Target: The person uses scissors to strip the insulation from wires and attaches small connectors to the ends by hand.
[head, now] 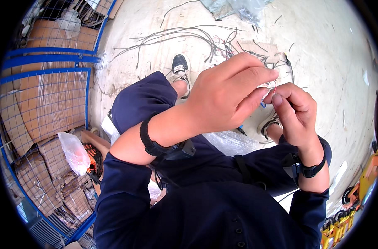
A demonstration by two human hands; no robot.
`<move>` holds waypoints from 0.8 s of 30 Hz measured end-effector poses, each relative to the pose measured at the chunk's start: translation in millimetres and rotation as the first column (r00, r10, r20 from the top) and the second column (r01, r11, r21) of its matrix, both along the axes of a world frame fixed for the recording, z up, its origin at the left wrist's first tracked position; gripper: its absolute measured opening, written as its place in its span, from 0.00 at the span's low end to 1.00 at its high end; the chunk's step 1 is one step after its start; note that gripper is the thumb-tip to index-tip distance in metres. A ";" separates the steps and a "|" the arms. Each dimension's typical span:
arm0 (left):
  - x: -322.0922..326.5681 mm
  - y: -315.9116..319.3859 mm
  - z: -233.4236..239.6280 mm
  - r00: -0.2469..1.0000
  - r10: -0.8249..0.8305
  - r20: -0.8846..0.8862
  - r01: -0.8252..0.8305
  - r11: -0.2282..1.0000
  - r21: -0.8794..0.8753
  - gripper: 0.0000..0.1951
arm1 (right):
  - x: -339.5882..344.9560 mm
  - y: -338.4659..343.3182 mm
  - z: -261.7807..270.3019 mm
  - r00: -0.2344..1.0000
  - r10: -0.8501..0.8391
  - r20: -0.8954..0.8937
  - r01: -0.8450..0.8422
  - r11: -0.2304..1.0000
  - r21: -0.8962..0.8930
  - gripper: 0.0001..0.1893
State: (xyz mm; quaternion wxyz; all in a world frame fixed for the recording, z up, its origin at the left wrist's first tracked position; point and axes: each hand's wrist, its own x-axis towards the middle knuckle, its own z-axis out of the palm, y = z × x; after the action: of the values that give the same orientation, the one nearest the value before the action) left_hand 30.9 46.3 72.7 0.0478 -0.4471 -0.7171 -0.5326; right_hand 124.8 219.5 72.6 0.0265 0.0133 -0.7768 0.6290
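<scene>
In front of my lap, both hands are raised close together. My right hand pinches a thin red wire between thumb and forefinger. A blue wire loop shows at those fingertips. My left hand reaches across from the left, its thumb tip beside the wire and its forefinger extended above. Whether the left fingers grip a strand is too small to tell. Behind the hands, on the floor, lies a tangle of black cables, partly hidden by the left hand.
A blue wire-mesh cage holding cardboard stands at left. Clear bubble wrap lies between my legs. Cable offcuts and a brown cardboard piece lie on the concrete floor. Yellow-and-orange equipment lines the right edge.
</scene>
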 end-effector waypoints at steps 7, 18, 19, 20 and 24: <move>-5.5 1.8 -15.3 0.964 -0.100 -0.247 0.093 0.995 -0.040 0.15 | -2.7 1.7 4.3 0.988 -0.002 -0.157 0.037 0.975 0.221 0.05; 1.4 -0.6 -14.5 0.932 -0.108 -0.347 0.047 0.983 -0.180 0.16 | -2.3 3.5 7.3 0.984 0.103 -0.143 -0.045 0.931 0.362 0.03; 1.9 -0.8 -14.3 0.934 -0.112 -0.340 0.051 0.981 -0.186 0.15 | -2.2 3.5 7.4 0.984 0.110 -0.138 -0.053 0.931 0.361 0.03; 2.3 -1.0 -14.0 0.936 -0.116 -0.333 0.054 0.980 -0.192 0.15 | -2.1 3.6 7.7 0.985 0.110 -0.134 -0.054 0.930 0.363 0.03; 1.9 -2.8 -14.4 0.934 -0.121 -0.336 0.062 0.982 -0.181 0.14 | -1.6 2.9 10.3 0.988 0.118 -0.098 -0.079 0.938 0.338 0.03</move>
State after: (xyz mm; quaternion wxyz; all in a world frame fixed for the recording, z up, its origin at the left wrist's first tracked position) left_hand 32.7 43.5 58.2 0.1101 -0.5690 -0.7180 -0.3855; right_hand 123.2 222.4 83.0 0.0378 0.0934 -0.8674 0.4873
